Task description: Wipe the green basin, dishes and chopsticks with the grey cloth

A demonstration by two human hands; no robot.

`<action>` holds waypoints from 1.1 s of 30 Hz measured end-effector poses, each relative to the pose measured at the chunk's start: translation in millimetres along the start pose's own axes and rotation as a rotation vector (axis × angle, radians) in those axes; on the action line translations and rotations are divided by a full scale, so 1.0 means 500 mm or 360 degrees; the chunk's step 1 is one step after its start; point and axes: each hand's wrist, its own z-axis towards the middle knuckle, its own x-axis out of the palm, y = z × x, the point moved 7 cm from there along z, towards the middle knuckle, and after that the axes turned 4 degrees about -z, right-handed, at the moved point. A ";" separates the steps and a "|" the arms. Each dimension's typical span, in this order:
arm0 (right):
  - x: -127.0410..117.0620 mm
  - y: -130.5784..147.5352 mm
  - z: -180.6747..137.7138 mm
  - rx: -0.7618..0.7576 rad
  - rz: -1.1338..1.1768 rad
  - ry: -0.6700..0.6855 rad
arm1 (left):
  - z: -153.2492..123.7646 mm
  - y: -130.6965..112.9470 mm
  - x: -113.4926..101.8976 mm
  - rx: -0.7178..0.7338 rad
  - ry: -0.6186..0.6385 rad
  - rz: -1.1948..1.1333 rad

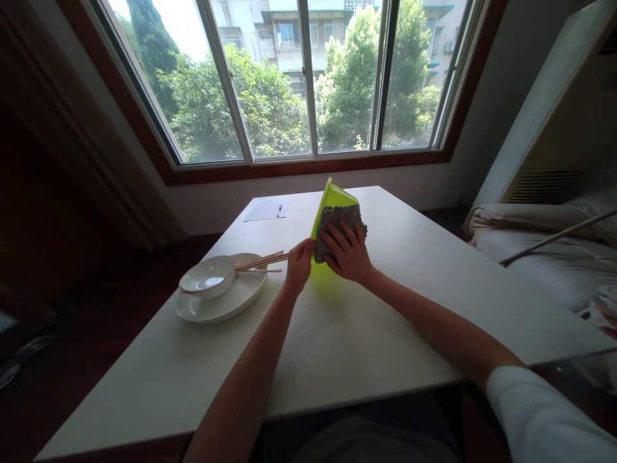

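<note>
Bowl (207,278) and chopsticks (260,262) rest on the plate (245,292) at left of the frame. Near the centre, the tilted green basin (339,194) seems light, stiff and perhaps slippery, best held by its rim, where the left hand (299,262) is closed; further right, the right hand (349,254) lies open, fingers slightly spread, upon soft-looking grey cloth (340,215) against it.
</note>
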 end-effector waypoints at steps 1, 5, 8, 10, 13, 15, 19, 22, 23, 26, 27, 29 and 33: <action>0.009 0.011 -0.013 -0.0083 -0.0015 0.0010 | 0.001 0.000 -0.001 0.0001 -0.0010 -0.0007; 0.022 0.034 -0.038 -0.0303 -0.0054 -0.0037 | 0.006 -0.007 -0.004 0.0037 -0.0067 0.0002; -0.001 0.013 -0.012 -0.0225 -0.0061 -0.0084 | 0.007 -0.013 -0.007 0.0056 -0.0100 0.0030; -0.024 -0.014 0.018 -0.0049 -0.0047 -0.0080 | 0.006 -0.015 -0.010 0.0055 -0.0107 0.0032; -0.054 -0.049 0.046 0.0255 -0.0032 -0.0118 | 0.005 -0.018 -0.010 0.0052 -0.0073 0.0041; -0.062 -0.044 0.048 0.0299 -0.0043 -0.0138 | 0.004 -0.019 -0.007 0.0065 -0.0045 0.0065; -0.050 0.006 0.028 0.0125 -0.0067 -0.0123 | 0.006 -0.023 -0.001 0.0122 -0.0024 0.0067; -0.047 0.019 0.020 0.0072 -0.0048 -0.0134 | 0.008 -0.020 -0.002 0.0117 -0.0068 0.0044; -0.048 0.015 0.022 0.0071 -0.0030 -0.0133 | 0.008 -0.019 -0.004 0.0111 -0.0080 0.0045; -0.057 -0.024 0.039 0.0183 0.0041 -0.0112 | 0.007 -0.015 -0.010 0.0081 -0.0089 0.0063; -0.061 -0.043 0.046 0.0260 0.0069 -0.0106 | 0.006 -0.013 -0.012 0.0062 -0.0082 0.0067; -0.067 -0.081 0.057 0.0432 0.0140 -0.0103 | 0.004 -0.009 -0.015 0.0023 -0.0068 0.0077; -0.075 -0.111 0.065 0.0631 0.0240 -0.0131 | 0.003 -0.008 -0.017 0.0047 -0.0067 0.0138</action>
